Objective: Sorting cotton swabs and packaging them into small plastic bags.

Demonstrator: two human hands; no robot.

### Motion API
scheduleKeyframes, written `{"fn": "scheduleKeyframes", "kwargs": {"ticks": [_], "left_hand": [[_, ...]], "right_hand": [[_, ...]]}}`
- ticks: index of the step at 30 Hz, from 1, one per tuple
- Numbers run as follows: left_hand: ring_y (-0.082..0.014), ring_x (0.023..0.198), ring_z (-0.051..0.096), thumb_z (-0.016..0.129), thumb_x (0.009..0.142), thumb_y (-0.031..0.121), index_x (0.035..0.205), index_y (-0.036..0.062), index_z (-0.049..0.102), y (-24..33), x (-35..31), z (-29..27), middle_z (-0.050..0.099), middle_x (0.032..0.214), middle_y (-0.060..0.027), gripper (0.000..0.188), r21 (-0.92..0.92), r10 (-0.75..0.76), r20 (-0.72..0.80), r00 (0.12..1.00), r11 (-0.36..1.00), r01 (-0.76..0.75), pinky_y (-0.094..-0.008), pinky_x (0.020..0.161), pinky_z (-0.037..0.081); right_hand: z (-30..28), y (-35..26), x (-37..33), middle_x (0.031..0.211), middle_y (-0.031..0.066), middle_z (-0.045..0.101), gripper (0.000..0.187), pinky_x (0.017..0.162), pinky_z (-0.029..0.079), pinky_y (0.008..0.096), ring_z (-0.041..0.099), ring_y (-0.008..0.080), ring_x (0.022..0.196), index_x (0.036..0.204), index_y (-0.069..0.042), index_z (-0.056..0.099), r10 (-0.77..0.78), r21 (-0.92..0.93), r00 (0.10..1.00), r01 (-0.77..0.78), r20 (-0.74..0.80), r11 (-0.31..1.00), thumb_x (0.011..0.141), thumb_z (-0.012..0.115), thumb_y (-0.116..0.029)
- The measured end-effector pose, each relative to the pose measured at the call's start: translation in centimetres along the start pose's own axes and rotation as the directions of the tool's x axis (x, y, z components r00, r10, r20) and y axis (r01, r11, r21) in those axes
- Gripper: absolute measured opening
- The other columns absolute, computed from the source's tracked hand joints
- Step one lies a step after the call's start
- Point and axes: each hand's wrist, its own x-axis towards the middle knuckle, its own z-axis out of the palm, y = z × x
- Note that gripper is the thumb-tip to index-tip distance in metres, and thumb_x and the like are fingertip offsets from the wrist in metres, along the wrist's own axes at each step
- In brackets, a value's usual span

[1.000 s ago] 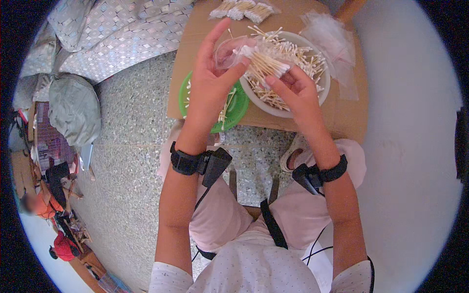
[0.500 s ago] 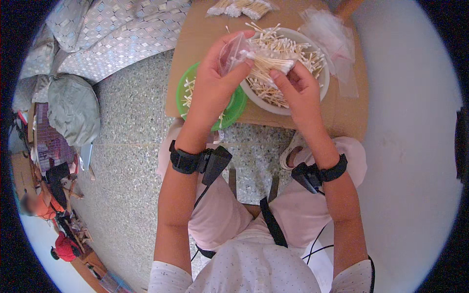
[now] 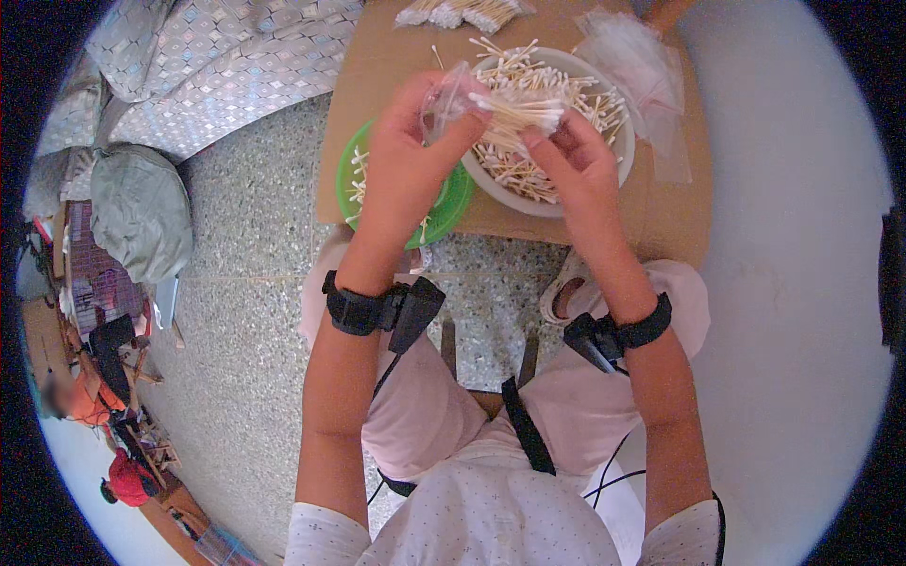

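Between my hands, above a white bowl [image 3: 625,160], is a clear plastic bag with a bundle of cotton swabs [image 3: 521,113] lying sideways in it. My left hand [image 3: 415,141] is closed on the bag's loose end, its thumb at the left tips of the swabs. Around the bundle's right end my right hand [image 3: 578,156] is closed, thumb in front and fingers behind. Many loose cotton swabs [image 3: 510,170] fill the bowl. Partly hidden by my left wrist, a green basin [image 3: 458,198] holds a few more swabs.
A brown cardboard sheet [image 3: 651,212] covers the low table. Filled swab packs [image 3: 462,13] lie at its far edge. A pile of clear plastic bags [image 3: 632,71] is at the far right, beside the pale wall [image 3: 783,236]. Patterned fabric [image 3: 226,66] hangs at the left; people sit farther off.
My left hand has shifted slightly left, and its fingers are blurred by motion. The bag with the swabs stays between both hands, its plastic slightly rearranged.
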Motion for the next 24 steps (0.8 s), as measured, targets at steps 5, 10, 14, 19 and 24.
{"fn": "scheduleKeyframes", "kwargs": {"ticks": [5,10,14,19,24], "left_hand": [[-0.0114,0.091,0.058,0.07,0.081,0.015,0.104,0.0064,0.065,-0.5,-0.2,-0.9,0.064,0.098,-0.0018,0.025,0.227,0.079,0.107,0.991,0.969,-0.102,-0.0267,0.084,0.044],[-0.0105,0.092,0.058,0.068,0.083,0.015,0.108,0.0027,0.062,-0.4,-0.5,0.0,0.064,0.097,-0.0025,0.028,-0.024,-0.048,-0.06,0.997,0.999,0.047,-0.0253,0.084,0.044],[-0.0099,0.09,0.058,0.067,0.085,0.013,0.108,0.0015,0.06,0.0,-0.2,0.0,0.064,0.097,-0.0025,0.027,-0.089,-0.023,-0.141,0.99,0.996,0.01,-0.0249,0.082,0.045],[-0.0086,0.086,0.059,0.066,0.085,0.01,0.105,0.0022,0.059,-0.1,-0.2,0.4,0.064,0.094,-0.0023,0.023,-0.173,0.009,-0.197,0.98,0.984,-0.044,-0.024,0.077,0.047],[-0.0084,0.084,0.058,0.065,0.084,0.007,0.104,0.003,0.058,-0.2,-0.2,0.4,0.063,0.092,-0.0021,0.022,-0.138,0.058,-0.168,0.984,0.987,-0.081,-0.0229,0.076,0.046]], "right_hand": [[0.0,-0.4,-0.1,0.098,0.0084,0.064,0.033,0.073,0.052,0.0247,0.062,0.0126,0.085,0.113,0.006,0.054,0.016,0.003,0.999,-0.015,-0.039,1.0,0.087,0.065,-0.012],[-0.3,-0.2,-0.2,0.098,0.0094,0.064,0.035,0.071,0.053,0.0253,0.062,0.0128,0.082,0.114,0.006,0.053,0.088,-0.046,0.996,-0.089,-0.012,0.995,0.088,0.065,-0.013],[0.4,-0.6,-0.3,0.098,0.0094,0.064,0.039,0.072,0.053,0.0246,0.062,0.0128,0.082,0.116,0.007,0.052,0.071,0.019,0.994,-0.073,0.083,0.997,0.087,0.066,-0.015],[0.5,-0.3,-0.4,0.094,0.0067,0.064,0.037,0.072,0.051,0.0226,0.061,0.0106,0.08,0.112,0.006,0.055,0.155,0.062,0.987,-0.158,0.048,0.985,0.087,0.067,-0.018],[-0.3,-0.6,-0.4,0.086,0.0015,0.065,0.032,0.066,0.047,0.0198,0.059,0.0067,0.076,0.105,0.002,0.062,0.16,-0.098,0.979,-0.148,0.126,0.984,0.089,0.064,-0.025]]}}
